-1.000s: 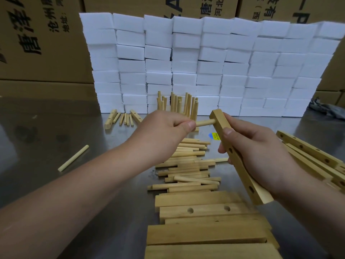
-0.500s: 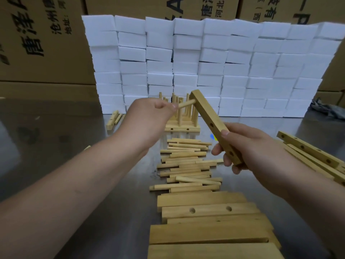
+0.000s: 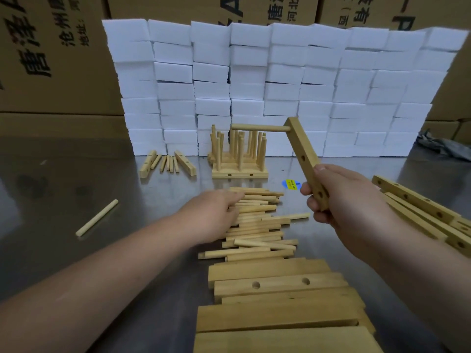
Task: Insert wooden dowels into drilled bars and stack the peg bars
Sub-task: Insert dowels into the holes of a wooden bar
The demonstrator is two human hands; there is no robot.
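My right hand grips the lower end of a drilled wooden bar, held upright and tilted. One dowel sticks out sideways to the left from the bar's top hole. My left hand lies flat with straight fingers on the pile of loose dowels in the middle of the metal table. Behind the pile stands the stack of finished peg bars with their dowels pointing up. Several blank drilled bars lie in front of me.
More drilled bars are heaped at the right. A single dowel lies apart at the left. A few bars and dowels rest near the wall of white foam blocks. Cardboard boxes stand behind.
My left hand let go of the dowel, now seated in the bar's top hole, and dropped onto the dowel pile. My right hand raised the bar more upright.
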